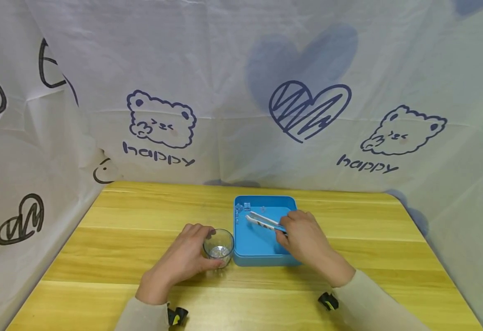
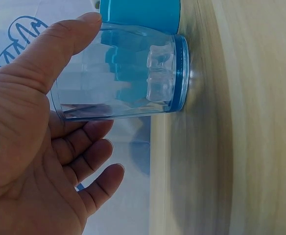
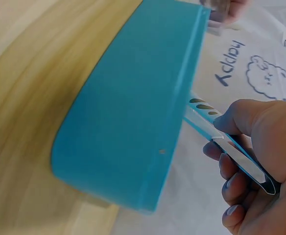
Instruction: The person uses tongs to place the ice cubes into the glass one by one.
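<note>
My left hand (image 1: 186,253) grips a clear drinking glass (image 2: 128,73), thumb on the near side and fingers around the far side. Several clear cubes (image 2: 160,73) lie at the bottom of the glass, whose base is right at the wooden tabletop. In my right hand (image 1: 305,234) is a pair of blue and white tongs (image 1: 264,223), pinched between thumb and fingers. Their tips point left over the inside of a blue tray (image 1: 266,260). A few clear cubes (image 1: 247,206) lie along the tray's far left corner and left wall, with another small clear piece (image 1: 263,209) nearby.
The wooden table (image 1: 390,257) ends at a white cloth (image 1: 233,138) with bear and heart drawings, hanging behind it and at both sides. The glass stands close by the tray's left wall. Black wrist straps (image 1: 177,316) show below both sleeves.
</note>
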The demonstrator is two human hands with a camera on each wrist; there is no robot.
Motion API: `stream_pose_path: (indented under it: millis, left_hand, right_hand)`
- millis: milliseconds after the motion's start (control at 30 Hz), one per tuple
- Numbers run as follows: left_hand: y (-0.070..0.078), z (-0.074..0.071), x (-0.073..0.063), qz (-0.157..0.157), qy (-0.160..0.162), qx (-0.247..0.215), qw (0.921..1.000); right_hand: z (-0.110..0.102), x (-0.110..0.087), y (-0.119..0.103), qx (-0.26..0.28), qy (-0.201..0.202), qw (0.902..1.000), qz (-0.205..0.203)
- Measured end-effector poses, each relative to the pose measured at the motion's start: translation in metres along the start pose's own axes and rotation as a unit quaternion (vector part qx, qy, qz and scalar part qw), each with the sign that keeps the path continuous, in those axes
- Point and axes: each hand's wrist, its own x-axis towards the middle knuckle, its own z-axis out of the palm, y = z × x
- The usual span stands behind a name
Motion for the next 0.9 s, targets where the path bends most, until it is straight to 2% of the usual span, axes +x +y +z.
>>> stream_pose_path:
  millis: [200,400,667,900]
  left_hand:
    - [0.000,-0.001,0.000,-0.001,-0.001,-0.003,1.0000]
    - [0.000,-0.002,0.000,-0.002,-0.004,-0.003,1.0000]
    - [-0.001,-0.001,0.000,0.000,-0.001,-0.001,1.0000]
    - [0.000,0.000,0.001,0.006,0.007,-0.003,1.0000]
  right_hand:
    - [-0.018,-0.003,-0.012,0.040,0.026,0.9988,0.003]
    - [-0.032,-0.006,-0.034,0.079,0.024,0.9966,-0.003]
    - [-0.018,-0.017,-0.055,0.091,0.055,0.9928,-0.056]
    - [-0.003,-0.024,-0.058,0.096,0.074,0.9911,-0.054]
